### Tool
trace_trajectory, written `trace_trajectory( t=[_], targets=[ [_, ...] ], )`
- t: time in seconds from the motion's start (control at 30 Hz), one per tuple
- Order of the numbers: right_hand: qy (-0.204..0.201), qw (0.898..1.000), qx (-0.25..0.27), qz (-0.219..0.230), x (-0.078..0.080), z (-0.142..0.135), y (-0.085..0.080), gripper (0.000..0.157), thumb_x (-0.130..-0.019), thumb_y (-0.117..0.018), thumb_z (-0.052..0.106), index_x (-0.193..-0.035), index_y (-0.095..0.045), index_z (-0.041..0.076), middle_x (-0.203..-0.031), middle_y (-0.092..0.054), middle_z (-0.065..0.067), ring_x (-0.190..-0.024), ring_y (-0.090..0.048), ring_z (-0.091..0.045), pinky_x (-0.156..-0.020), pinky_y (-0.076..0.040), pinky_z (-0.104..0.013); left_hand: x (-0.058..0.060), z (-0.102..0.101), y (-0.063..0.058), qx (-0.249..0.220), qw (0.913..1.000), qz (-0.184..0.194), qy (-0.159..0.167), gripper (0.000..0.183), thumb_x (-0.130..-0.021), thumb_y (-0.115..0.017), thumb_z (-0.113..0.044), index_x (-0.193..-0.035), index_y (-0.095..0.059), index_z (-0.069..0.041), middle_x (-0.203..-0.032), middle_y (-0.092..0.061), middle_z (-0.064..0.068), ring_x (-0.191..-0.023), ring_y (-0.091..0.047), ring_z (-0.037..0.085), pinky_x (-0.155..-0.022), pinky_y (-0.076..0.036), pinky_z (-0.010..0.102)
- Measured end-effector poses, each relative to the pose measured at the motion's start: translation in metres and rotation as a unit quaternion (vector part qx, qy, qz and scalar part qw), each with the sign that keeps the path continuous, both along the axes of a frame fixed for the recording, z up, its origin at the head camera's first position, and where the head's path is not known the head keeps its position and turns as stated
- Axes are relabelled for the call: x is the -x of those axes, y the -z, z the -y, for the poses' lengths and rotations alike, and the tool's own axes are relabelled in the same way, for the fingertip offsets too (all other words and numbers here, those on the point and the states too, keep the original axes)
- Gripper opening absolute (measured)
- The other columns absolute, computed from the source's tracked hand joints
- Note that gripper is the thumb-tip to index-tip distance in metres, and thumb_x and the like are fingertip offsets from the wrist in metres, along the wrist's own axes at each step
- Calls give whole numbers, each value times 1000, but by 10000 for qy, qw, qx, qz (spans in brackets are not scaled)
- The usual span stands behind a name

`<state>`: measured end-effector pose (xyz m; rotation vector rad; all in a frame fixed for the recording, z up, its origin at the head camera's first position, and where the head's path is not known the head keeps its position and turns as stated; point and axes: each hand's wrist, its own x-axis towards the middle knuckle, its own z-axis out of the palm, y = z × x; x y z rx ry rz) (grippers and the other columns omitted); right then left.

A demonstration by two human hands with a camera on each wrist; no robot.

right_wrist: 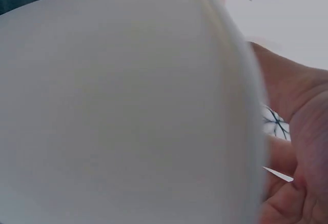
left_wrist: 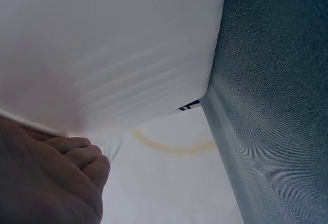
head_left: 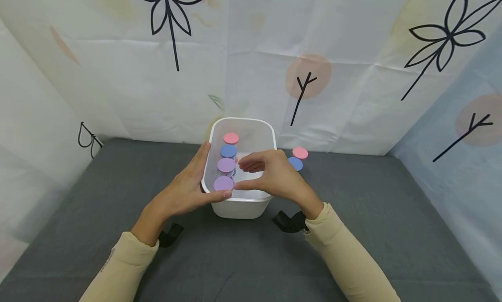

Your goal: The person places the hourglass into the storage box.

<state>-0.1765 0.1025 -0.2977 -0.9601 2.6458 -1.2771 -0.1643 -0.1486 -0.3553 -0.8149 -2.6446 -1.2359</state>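
A white plastic bin (head_left: 237, 209) stands on the table, with several small clear jars in a row along its left side. Their lids are pink (head_left: 231, 138), blue (head_left: 228, 151) and purple (head_left: 226, 165); another purple lid (head_left: 223, 183) is nearest the front. My left hand (head_left: 182, 188) rests against the bin's left front corner, fingers along the left side and thumb across the front rim. In the left wrist view its fingers lie beside the bin wall. My right hand (head_left: 274, 173) is over the bin, thumb and fingers apart, thumb tip right at the front purple lid.
Right of the bin, partly behind my right hand, are a pink lid (head_left: 300, 152) and a blue lid (head_left: 295, 164). Dark grey cloth (head_left: 235, 258) covers the table. A patterned fabric backdrop (head_left: 251, 75) hangs close behind the bin and along both sides.
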Motion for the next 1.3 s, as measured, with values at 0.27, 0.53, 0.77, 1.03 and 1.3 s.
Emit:
trace_trajectory(
  t=[0.27,0.53,0.77,1.03,1.3],
  targets=[
    [451,9933,1060,101,-9,-31,-1,42,-75,-92,15,-113,-76,5,-107,-74,-2,-99,-71,-15,-89,-54,-31,3,-1,0,-103,9999,-71,107,121,-80,-84,-47,-164,2,-31,-163,-22,1,-140,-34,25,-105,-37,58],
    [465,9891,1389,108,-10,-49,4,42,-77,-89,7,-115,-74,0,-110,-74,-11,-100,-71,-18,-89,-55,-36,3,-2,-1,-139,9998,-116,126,121,-79,-85,-46,-163,2,-36,-162,-23,-2,-140,-35,26,-105,-38,56],
    [642,9875,1429,202,-8,-60,4,44,-79,-87,6,-119,-72,-1,-116,-72,-12,-103,-71,-23,-90,-55,-36,1,-1,0,-1,9999,-147,50,122,-80,-84,-47,-164,3,-29,-167,-16,1,-146,-27,24,-109,-33,58],
    [1135,9776,1727,397,6,-86,5,44,-83,-84,6,-123,-69,-5,-117,-70,-20,-102,-72,-20,-86,-56,-31,-2,1,0,83,9999,-44,-82,122,-81,-83,-49,-164,4,-24,-168,-8,1,-149,-22,22,-111,-30,59],
    [1762,9712,1510,540,17,-109,10,48,-83,-86,14,-124,-68,-5,-118,-70,-21,-96,-72,-12,-83,-55,-25,-2,0,0,116,9999,-5,-110,122,-82,-82,-50,-164,4,-24,-168,-10,1,-149,-22,22,-112,-29,59]
  ],
)
